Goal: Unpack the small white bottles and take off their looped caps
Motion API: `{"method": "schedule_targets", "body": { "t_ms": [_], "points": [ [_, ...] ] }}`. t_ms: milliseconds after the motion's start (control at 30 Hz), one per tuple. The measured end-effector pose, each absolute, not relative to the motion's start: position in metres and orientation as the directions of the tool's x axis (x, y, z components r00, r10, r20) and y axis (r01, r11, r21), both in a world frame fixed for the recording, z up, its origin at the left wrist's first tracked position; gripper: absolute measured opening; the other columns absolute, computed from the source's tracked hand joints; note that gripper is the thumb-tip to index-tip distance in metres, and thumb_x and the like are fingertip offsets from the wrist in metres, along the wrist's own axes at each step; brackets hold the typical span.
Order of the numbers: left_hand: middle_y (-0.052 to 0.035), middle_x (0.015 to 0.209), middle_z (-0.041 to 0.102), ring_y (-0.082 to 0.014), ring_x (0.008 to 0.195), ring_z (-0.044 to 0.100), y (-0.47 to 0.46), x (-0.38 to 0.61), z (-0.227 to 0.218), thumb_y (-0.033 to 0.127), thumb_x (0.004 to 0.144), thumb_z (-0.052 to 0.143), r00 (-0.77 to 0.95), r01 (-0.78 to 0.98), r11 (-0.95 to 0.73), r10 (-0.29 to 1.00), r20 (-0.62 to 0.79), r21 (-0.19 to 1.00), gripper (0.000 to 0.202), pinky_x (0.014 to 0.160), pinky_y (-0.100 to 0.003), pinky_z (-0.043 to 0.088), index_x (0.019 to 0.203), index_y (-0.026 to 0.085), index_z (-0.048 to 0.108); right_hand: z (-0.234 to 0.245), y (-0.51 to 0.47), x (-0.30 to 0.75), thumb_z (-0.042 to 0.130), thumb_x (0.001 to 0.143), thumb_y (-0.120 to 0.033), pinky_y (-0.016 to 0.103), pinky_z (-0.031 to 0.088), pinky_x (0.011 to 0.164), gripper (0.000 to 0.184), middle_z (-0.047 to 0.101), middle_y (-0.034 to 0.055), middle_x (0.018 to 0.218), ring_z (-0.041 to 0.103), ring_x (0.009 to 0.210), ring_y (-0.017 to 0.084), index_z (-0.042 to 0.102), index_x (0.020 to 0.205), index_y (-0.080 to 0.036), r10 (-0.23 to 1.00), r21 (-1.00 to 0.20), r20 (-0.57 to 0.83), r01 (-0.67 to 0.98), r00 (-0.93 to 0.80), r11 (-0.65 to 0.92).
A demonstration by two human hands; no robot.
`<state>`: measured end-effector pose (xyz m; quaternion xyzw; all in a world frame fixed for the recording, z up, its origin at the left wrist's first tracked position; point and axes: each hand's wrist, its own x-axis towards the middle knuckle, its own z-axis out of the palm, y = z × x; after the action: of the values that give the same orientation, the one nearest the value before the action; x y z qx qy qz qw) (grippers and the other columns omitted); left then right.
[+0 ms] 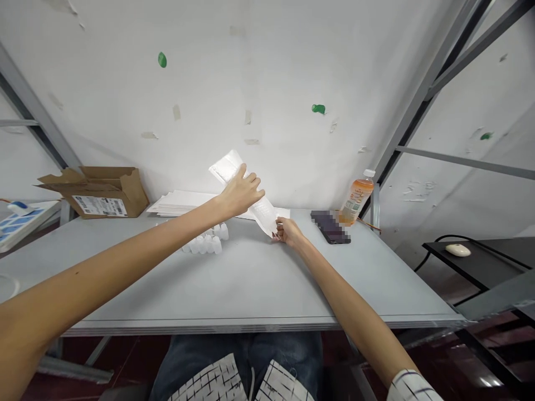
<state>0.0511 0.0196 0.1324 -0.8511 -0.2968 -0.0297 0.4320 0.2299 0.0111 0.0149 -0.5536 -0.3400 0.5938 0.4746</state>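
Note:
A white bubble mailer (pixel 264 214) is held up at a slant above the grey table (pixel 251 284). My left hand (pixel 242 192) is closed around its upper middle, and the far end sticks out beyond the fingers. At the lower right end, my right hand (pixel 288 230) pinches the mailer's edge, its fingertips partly hidden. Behind my left forearm stands a cluster of small translucent white plastic pieces (pixel 207 244), partly covered by the arm. A pile of flat white mailers (pixel 181 201) lies against the wall behind them.
An opened cardboard box (pixel 102 195) stands at the back left. On the right lie a dark phone (pixel 330 227) and a leaning bottle of orange drink (pixel 357 197). Metal frame posts (pixel 412 128) rise at both sides; a white mouse (pixel 458 250) rests on a black shelf.

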Motion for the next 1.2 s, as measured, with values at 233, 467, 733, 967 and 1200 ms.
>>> {"method": "schedule_targets", "body": {
  "t_ms": [233,467,733,967,1200],
  "points": [
    [-0.0080,0.098,0.066,-0.0266,0.103,0.056,0.021,0.043,0.134,0.017,0.076,0.063,0.783,0.592,-0.466,0.528,0.330,-0.658,0.033,0.106,-0.054,0.021,0.109,0.024,0.066,0.015,0.009,0.230,0.057,0.084,-0.010,0.016,0.015,0.030,0.023,0.042,-0.0037,0.052,0.033,0.037,0.003,0.046,0.065,-0.016,0.949,-0.945,-0.290,-0.191,0.124,-0.264],
    [-0.0136,0.112,0.063,-0.0303,0.110,0.053,0.054,0.020,0.146,0.017,0.076,0.059,0.630,0.713,-0.481,0.759,0.164,-0.510,0.045,0.099,-0.051,0.030,0.121,0.022,0.062,0.021,0.016,0.241,0.067,0.080,-0.009,0.017,0.020,0.031,0.026,0.042,-0.0045,0.052,0.035,0.039,0.004,0.049,0.064,-0.016,0.928,-0.961,-0.234,-0.216,0.291,-0.175],
    [-0.0128,0.122,0.062,-0.0330,0.112,0.053,0.113,-0.048,0.134,0.032,0.073,0.063,0.382,0.905,-0.373,0.924,0.007,-0.205,0.061,0.096,-0.046,0.035,0.132,0.025,0.055,0.017,0.016,0.247,0.070,0.075,-0.007,0.018,0.021,0.031,0.030,0.039,-0.0049,0.051,0.033,0.041,0.005,0.046,0.059,-0.017,0.925,-0.975,-0.177,-0.188,0.337,-0.119],
    [-0.0185,0.143,0.047,-0.0411,0.132,0.036,0.139,-0.107,0.111,0.062,0.065,0.069,0.282,0.942,-0.269,0.959,0.035,-0.200,0.092,0.105,-0.057,0.025,0.146,0.026,0.041,0.014,0.014,0.237,0.070,0.074,-0.009,0.019,0.024,0.032,0.026,0.044,-0.0018,0.051,0.036,0.041,0.005,0.052,0.056,-0.014,0.942,-0.985,-0.157,-0.117,0.297,-0.127],
    [-0.0118,0.120,0.068,-0.0305,0.110,0.059,0.131,-0.123,0.101,0.050,0.074,0.062,0.219,0.969,-0.214,0.975,0.028,-0.124,0.058,0.087,-0.034,0.045,0.125,0.024,0.064,0.013,0.012,0.232,0.068,0.074,-0.010,0.019,0.023,0.034,0.024,0.042,-0.0031,0.048,0.033,0.042,0.005,0.054,0.055,-0.013,0.955,-0.994,-0.106,-0.033,0.276,-0.100]
  ]
}}
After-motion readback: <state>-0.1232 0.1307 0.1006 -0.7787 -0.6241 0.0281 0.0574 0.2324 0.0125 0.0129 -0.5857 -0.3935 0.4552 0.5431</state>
